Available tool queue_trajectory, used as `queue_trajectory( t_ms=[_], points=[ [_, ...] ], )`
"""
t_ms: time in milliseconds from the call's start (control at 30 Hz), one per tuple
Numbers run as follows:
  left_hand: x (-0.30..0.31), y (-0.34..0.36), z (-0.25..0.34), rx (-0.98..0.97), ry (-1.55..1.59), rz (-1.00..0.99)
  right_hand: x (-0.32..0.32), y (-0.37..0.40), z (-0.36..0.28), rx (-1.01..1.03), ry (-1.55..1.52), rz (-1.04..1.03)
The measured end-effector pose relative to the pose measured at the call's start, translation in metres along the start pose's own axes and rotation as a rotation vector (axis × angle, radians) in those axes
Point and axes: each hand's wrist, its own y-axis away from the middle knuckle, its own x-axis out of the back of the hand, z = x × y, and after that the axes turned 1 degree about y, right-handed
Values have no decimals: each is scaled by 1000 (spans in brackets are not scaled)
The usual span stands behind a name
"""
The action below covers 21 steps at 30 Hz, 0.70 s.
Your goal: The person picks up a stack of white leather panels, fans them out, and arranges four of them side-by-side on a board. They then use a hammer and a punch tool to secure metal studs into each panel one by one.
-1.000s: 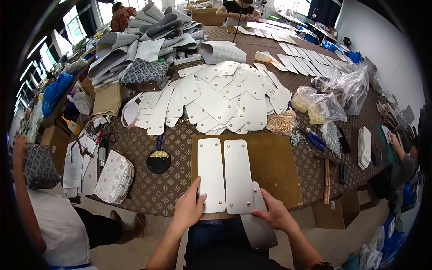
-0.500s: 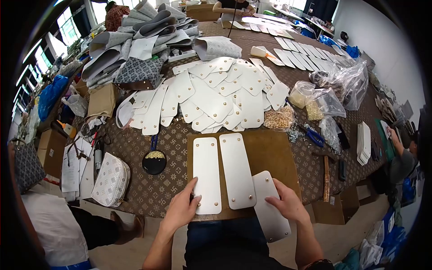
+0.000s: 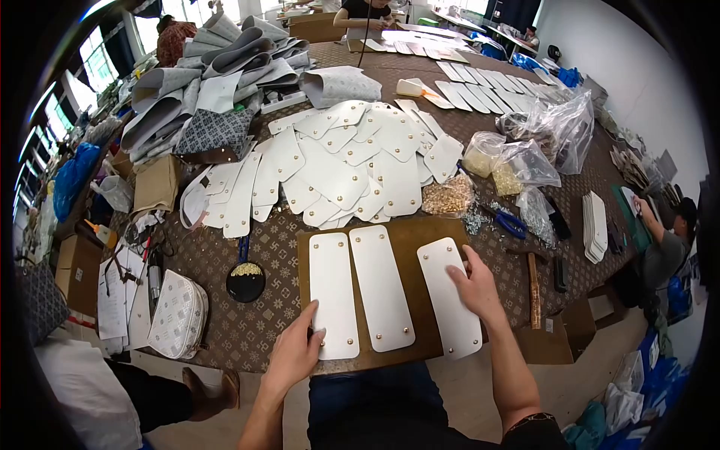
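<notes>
Three long white panels with rounded corners and brass-coloured rivets are in front of me. The left white panel [image 3: 334, 292] and the middle white panel [image 3: 381, 289] lie side by side on a brown board [image 3: 431, 236]. My left hand [image 3: 295, 349] grips the lower left edge of the left panel, its thumb near the corner rivet; its other fingers are partly hidden. My right hand [image 3: 478, 289] is closed on the right white panel [image 3: 452, 307] by its right edge, thumb on top and fingers partly behind. That panel's lower end extends past the board.
Behind the board lies a heap of riveted white panels [image 3: 330, 161]. A bag of copper-coloured rivets [image 3: 448, 196], blue-handled pliers [image 3: 510, 223] and a hammer [image 3: 535, 289] lie to the right. A black dish [image 3: 246, 283] and white pouch [image 3: 178, 315] are left. Co-workers are nearby.
My right hand has moved the right panel up and slightly right, separating it from the middle panel. My left hand stays at the left panel's edge. The camera view has shifted slightly.
</notes>
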Motion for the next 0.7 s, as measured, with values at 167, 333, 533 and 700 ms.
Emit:
queue_trajectory(
  t_ms=[167,333,533,700],
  points=[
    [0,5,4,0,24,56,-31,2,13,559,385,73],
    [0,3,6,8,55,57,-53,21,22,564,562,-11],
    [-6,-5,11,-73,-27,68,-87,37,16,599,669,-26],
    [-2,1,3,-52,3,68,-99,46,8,564,656,6]
  ],
)
